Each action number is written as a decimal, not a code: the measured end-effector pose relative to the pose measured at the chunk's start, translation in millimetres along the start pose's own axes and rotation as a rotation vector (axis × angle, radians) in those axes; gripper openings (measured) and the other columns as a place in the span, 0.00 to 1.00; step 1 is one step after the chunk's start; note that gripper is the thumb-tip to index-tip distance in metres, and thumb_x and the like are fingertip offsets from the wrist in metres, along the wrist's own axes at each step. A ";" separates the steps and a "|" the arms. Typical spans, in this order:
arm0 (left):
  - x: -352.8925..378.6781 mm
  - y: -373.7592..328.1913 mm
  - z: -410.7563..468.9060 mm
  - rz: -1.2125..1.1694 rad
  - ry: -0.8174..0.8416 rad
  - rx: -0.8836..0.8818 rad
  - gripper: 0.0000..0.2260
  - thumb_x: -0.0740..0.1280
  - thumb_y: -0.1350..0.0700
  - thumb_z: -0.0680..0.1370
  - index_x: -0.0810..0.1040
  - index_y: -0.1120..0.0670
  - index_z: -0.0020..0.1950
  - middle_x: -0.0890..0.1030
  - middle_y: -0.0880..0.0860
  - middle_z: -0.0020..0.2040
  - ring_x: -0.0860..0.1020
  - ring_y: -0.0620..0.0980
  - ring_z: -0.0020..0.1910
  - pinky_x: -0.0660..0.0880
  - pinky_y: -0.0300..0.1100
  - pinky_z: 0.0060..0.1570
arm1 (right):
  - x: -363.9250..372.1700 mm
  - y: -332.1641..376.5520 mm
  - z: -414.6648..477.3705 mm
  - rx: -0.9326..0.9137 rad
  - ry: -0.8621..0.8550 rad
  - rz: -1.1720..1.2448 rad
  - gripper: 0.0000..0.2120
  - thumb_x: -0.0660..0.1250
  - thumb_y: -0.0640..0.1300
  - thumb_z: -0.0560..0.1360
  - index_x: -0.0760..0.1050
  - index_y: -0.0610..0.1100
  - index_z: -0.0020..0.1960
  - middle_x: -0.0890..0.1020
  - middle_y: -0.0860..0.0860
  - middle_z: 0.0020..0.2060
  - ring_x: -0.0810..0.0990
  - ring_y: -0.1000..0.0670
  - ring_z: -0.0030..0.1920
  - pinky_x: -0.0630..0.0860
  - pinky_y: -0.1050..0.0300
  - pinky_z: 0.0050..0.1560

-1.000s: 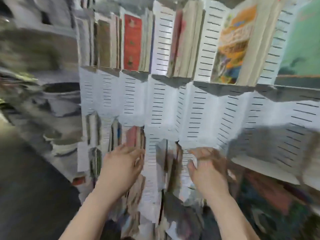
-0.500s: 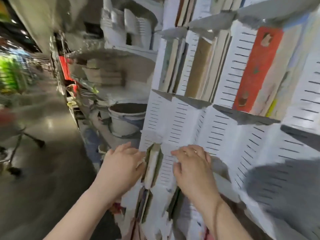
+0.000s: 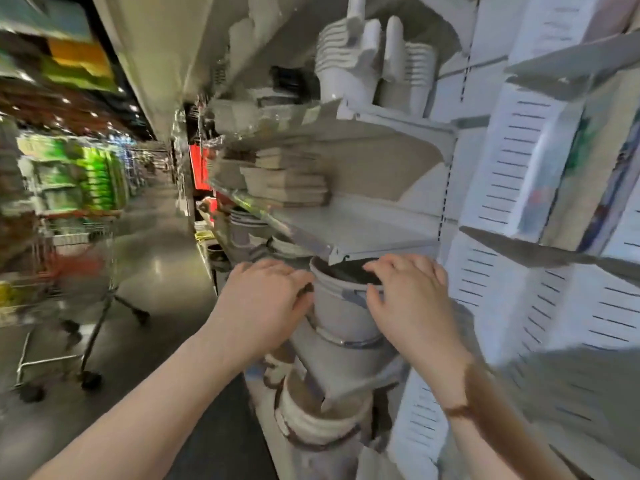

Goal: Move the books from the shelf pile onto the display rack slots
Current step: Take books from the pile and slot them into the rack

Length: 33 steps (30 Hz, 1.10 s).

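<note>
A pile of flat books lies on a white shelf at the centre, above and beyond my hands. The white slotted display rack fills the right side, with books standing in one upper slot. My left hand and my right hand are both raised below the shelf, fingers loose, holding nothing. They hover in front of a white bucket, one on each side. The whole view is blurred by motion.
More white buckets are stacked under the top one. White containers stand on the upper shelf. A shopping trolley stands in the aisle at the left, with a bare floor running back.
My view has swung left, from the rack's slots to the shelving with the book pile. Both hands left the rack's lower slots and now float in front of the bucket, still holding nothing.
</note>
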<state>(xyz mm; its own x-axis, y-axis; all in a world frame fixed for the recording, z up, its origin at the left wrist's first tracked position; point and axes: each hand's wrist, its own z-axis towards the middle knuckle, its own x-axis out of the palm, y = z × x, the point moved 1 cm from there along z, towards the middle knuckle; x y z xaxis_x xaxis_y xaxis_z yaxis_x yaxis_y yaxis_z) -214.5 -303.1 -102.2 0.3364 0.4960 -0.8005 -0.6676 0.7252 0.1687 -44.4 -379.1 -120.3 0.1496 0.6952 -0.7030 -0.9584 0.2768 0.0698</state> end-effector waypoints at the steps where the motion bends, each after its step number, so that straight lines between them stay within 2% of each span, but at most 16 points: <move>1: 6.6 23.0 13.0 -0.007 0.004 0.013 0.18 0.54 0.45 0.71 0.82 0.48 0.45 0.81 0.49 0.35 0.81 0.53 0.39 0.75 0.46 0.34 | 11.1 11.7 17.6 0.016 0.010 -0.017 0.13 0.65 0.45 0.73 0.79 0.49 0.56 0.81 0.50 0.53 0.73 0.44 0.57 0.64 0.49 0.58; 4: 30.2 89.3 52.3 0.045 -0.041 0.058 0.18 0.53 0.45 0.70 0.82 0.48 0.42 0.81 0.49 0.32 0.81 0.51 0.34 0.75 0.44 0.29 | 42.6 39.9 71.7 0.044 0.026 -0.029 0.16 0.57 0.48 0.78 0.73 0.54 0.64 0.75 0.55 0.61 0.66 0.49 0.64 0.57 0.53 0.63; 7: 54.0 142.1 87.2 -0.054 -0.016 0.063 0.25 0.47 0.43 0.70 0.82 0.50 0.49 0.83 0.51 0.39 0.81 0.54 0.41 0.76 0.47 0.38 | 74.8 63.0 122.8 0.049 0.047 -0.037 0.17 0.54 0.49 0.79 0.70 0.54 0.66 0.73 0.55 0.64 0.64 0.50 0.66 0.56 0.54 0.63; 9: 76.1 173.4 109.9 -0.045 -0.067 0.092 0.30 0.41 0.42 0.69 0.79 0.48 0.54 0.83 0.50 0.46 0.79 0.53 0.47 0.73 0.45 0.44 | 100.4 76.0 158.5 0.054 0.067 -0.067 0.17 0.54 0.50 0.79 0.69 0.55 0.67 0.73 0.55 0.64 0.64 0.49 0.66 0.57 0.54 0.63; 10: 89.0 189.5 121.8 -0.030 -0.105 0.110 0.31 0.40 0.42 0.69 0.78 0.48 0.55 0.82 0.50 0.46 0.79 0.53 0.48 0.72 0.44 0.44 | 115.1 81.7 176.6 0.050 0.062 -0.094 0.17 0.55 0.50 0.79 0.69 0.55 0.67 0.73 0.55 0.65 0.65 0.49 0.66 0.58 0.54 0.62; 13: 126.9 237.9 161.5 -0.013 -0.154 0.125 0.23 0.46 0.43 0.75 0.77 0.47 0.55 0.82 0.49 0.47 0.79 0.52 0.47 0.70 0.43 0.42 | 164.0 96.3 232.7 0.030 0.013 -0.163 0.17 0.56 0.49 0.78 0.71 0.54 0.66 0.74 0.53 0.64 0.66 0.48 0.65 0.59 0.53 0.61; 16: 169.7 289.2 210.3 -0.021 -0.115 0.129 0.15 0.52 0.44 0.79 0.75 0.48 0.54 0.80 0.50 0.48 0.77 0.51 0.49 0.64 0.43 0.40 | 218.3 106.7 292.3 0.024 0.011 -0.199 0.18 0.56 0.49 0.78 0.70 0.54 0.66 0.74 0.53 0.63 0.67 0.48 0.64 0.60 0.52 0.61; 19: 204.1 338.6 265.4 0.004 -0.099 0.132 0.14 0.53 0.45 0.79 0.74 0.47 0.57 0.80 0.50 0.50 0.77 0.52 0.51 0.62 0.42 0.41 | 267.4 110.7 358.9 0.045 0.018 -0.227 0.17 0.56 0.50 0.77 0.71 0.54 0.65 0.75 0.53 0.62 0.69 0.48 0.63 0.62 0.53 0.60; 24: 260.8 422.9 350.4 0.043 -0.158 0.111 0.17 0.52 0.43 0.79 0.71 0.48 0.63 0.80 0.50 0.51 0.76 0.52 0.52 0.65 0.42 0.43 | 343.0 127.2 465.6 0.060 0.062 -0.236 0.19 0.56 0.50 0.78 0.67 0.53 0.69 0.74 0.51 0.64 0.69 0.46 0.64 0.64 0.53 0.60; 27: 300.0 465.2 402.6 -0.030 -0.203 0.109 0.20 0.53 0.43 0.79 0.65 0.47 0.69 0.77 0.50 0.58 0.75 0.51 0.56 0.70 0.43 0.48 | 391.2 129.2 517.4 0.116 0.110 -0.189 0.22 0.58 0.51 0.76 0.64 0.53 0.70 0.73 0.49 0.66 0.70 0.44 0.64 0.66 0.51 0.61; 30: 341.8 499.5 460.7 -0.121 -0.261 0.132 0.24 0.55 0.43 0.79 0.57 0.47 0.74 0.70 0.50 0.68 0.72 0.52 0.63 0.71 0.45 0.55 | 434.8 120.5 562.0 0.183 0.064 -0.201 0.28 0.62 0.54 0.74 0.60 0.53 0.72 0.72 0.48 0.66 0.71 0.43 0.63 0.67 0.51 0.59; 33: 384.7 529.3 520.0 -0.212 -0.314 0.154 0.30 0.60 0.43 0.77 0.52 0.49 0.75 0.62 0.51 0.73 0.65 0.53 0.69 0.68 0.48 0.63 | 464.7 113.2 602.4 0.188 -0.015 -0.268 0.38 0.67 0.58 0.70 0.55 0.51 0.74 0.66 0.48 0.70 0.65 0.44 0.67 0.64 0.49 0.63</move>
<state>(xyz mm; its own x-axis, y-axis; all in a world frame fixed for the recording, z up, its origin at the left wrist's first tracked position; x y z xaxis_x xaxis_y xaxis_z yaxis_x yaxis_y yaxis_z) -93.0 519.9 -21.9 0.6582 0.4326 -0.6162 -0.4623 0.8782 0.1227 63.1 374.9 -12.7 0.3955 0.5904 -0.7035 -0.8230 0.5679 0.0139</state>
